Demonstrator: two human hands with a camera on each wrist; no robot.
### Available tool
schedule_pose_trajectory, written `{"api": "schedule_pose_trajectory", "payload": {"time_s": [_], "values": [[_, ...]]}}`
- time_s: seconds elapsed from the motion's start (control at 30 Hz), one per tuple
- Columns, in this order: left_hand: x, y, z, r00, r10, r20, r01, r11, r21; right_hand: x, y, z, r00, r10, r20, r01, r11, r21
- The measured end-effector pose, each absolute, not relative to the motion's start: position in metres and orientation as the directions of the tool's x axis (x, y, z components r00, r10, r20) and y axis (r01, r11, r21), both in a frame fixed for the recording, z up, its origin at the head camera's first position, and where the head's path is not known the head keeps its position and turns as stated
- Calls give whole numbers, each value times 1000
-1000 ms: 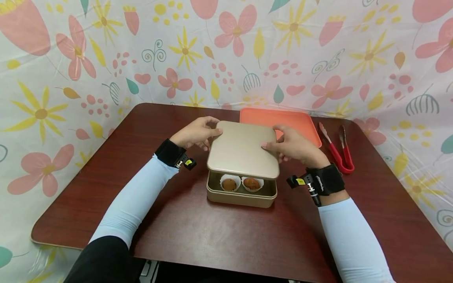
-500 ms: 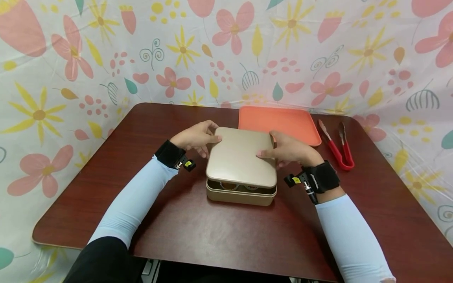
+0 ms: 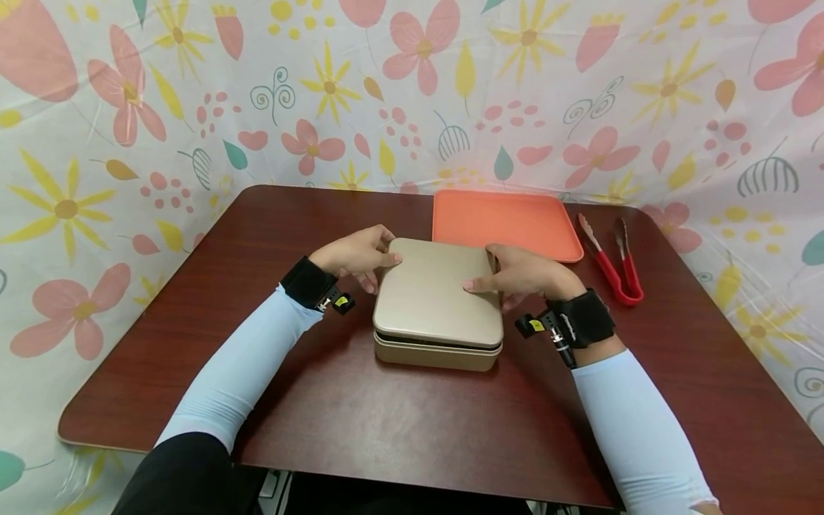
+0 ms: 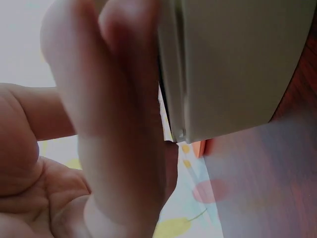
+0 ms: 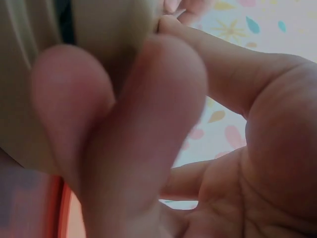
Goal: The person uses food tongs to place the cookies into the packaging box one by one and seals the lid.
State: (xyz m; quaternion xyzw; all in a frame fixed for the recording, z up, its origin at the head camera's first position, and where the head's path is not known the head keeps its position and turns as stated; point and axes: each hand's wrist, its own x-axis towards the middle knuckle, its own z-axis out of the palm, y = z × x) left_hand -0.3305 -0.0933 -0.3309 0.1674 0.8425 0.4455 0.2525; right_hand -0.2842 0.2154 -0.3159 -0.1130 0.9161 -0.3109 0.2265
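Observation:
A beige, square metal lid (image 3: 438,293) lies over a matching tin box (image 3: 434,354) in the middle of the table. Along the front a thin dark gap shows between lid and box, and the inside is hidden. My left hand (image 3: 360,256) grips the lid at its back left corner, thumb on top. On the right side my right hand (image 3: 524,275) holds the lid, its thumb lying across the top. In the left wrist view, fingers (image 4: 119,114) stand against the lid's edge beside the box wall (image 4: 237,64). The right wrist view has fingertips (image 5: 69,84) at the seam.
An orange tray (image 3: 505,222) lies behind the tin at the back of the brown table (image 3: 360,429). Red-handled tongs (image 3: 614,268) rest to its right. A flower-patterned sheet (image 3: 412,93) hangs behind the table.
Both hands have lowered the lid towards the front and down onto the box. The two small cakes in paper cups, seen inside earlier, are now covered. Tray and tongs stay put.

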Motion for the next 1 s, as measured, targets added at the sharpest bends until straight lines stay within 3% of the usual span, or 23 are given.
{"api": "schedule_pose_trajectory", "payload": {"time_s": [1.0], "values": [[-323,-90,-330,-819,500,-283,85,592,801,-280,211,-318,-863,-373,-341,-128,814,-567]]}}
